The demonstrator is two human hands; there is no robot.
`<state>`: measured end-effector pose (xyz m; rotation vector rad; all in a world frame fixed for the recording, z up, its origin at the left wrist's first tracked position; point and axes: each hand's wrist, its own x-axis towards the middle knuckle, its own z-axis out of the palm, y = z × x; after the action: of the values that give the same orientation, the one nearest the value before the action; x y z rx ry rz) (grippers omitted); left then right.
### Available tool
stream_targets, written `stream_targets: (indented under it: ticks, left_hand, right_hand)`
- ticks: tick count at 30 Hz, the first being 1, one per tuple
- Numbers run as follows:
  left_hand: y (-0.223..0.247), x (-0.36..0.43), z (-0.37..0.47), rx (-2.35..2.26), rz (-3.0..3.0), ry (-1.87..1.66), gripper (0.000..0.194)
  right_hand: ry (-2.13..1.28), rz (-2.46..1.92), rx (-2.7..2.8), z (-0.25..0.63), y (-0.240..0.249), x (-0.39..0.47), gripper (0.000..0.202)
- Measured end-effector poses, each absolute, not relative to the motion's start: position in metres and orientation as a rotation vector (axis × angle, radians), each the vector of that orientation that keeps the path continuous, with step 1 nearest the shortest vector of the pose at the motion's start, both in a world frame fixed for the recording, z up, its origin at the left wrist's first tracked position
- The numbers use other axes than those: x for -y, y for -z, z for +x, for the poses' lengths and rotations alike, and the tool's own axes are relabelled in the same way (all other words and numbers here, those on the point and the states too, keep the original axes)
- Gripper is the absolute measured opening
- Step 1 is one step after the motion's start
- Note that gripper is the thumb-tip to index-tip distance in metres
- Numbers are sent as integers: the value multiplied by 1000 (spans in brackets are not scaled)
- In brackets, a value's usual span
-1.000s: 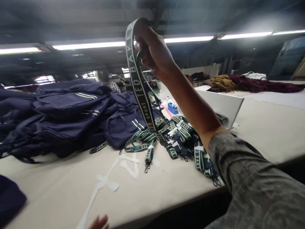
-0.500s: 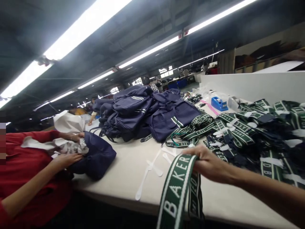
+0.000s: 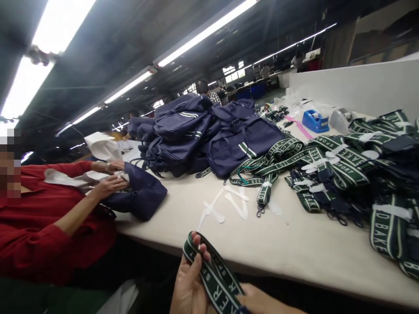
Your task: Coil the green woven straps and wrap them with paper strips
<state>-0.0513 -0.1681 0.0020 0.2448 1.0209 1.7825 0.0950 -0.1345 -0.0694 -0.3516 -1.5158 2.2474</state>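
Note:
A green webbing strap with white lettering and pale edges is looped between my hands at the table's front edge. My left hand is closed around the loop's top end, its fingers curled through it. Lower right, my right hand grips the strap further down, partly cut off by the frame's bottom. Beyond them, white paper strips lie on the pale table. Nearby rests another lettered strap with metal hooks.
Navy bags are piled at the back. At right lie heaps of bundled straps. A blue tape dispenser stands before a white partition. At left, a co-worker in a red top handles a navy bag and white paper.
My right hand has brought the strap down and toward me, off the table's middle. My left hand has come into view and holds the loop. The co-worker's hands have shifted at the bag.

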Motion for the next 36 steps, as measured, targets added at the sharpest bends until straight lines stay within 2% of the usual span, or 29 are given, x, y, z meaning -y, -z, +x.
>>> stream_targets:
  ticks: [3,4,5,8,15,19,23,28,36]
  left_hand:
    - [-1,162,-57,-727,123,-1743,55]
    - [-4,157,-57,-690,133,-1763,55]
    - [-7,152,-56,-693,170,-1784,55]
    - [-14,131,-55,-938,415,-1929,53]
    - [-1,123,-68,-1309,909,-1965,63]
    - [9,126,-80,-1296,846,-2034,45]
    - [15,123,-87,-1268,725,-2021,30]
    - [12,116,-79,-1421,903,-2021,35]
    - [-13,113,-75,-1612,1301,-1840,31]
  right_hand:
    - [-2480,-252,1028,106,69,123,106]
    - [-2532,-248,958,109,66,120,109]
    - [-2583,-248,916,111,62,115,108]
    - [-2613,-235,941,109,55,99,84]
    - [-2734,-201,978,102,73,77,48]
    - [-2870,-180,774,102,78,76,38]
    - [-2915,-137,702,105,86,73,42]
    - [-2873,-168,780,118,93,75,52]
    - [-2754,-309,981,140,88,79,47]
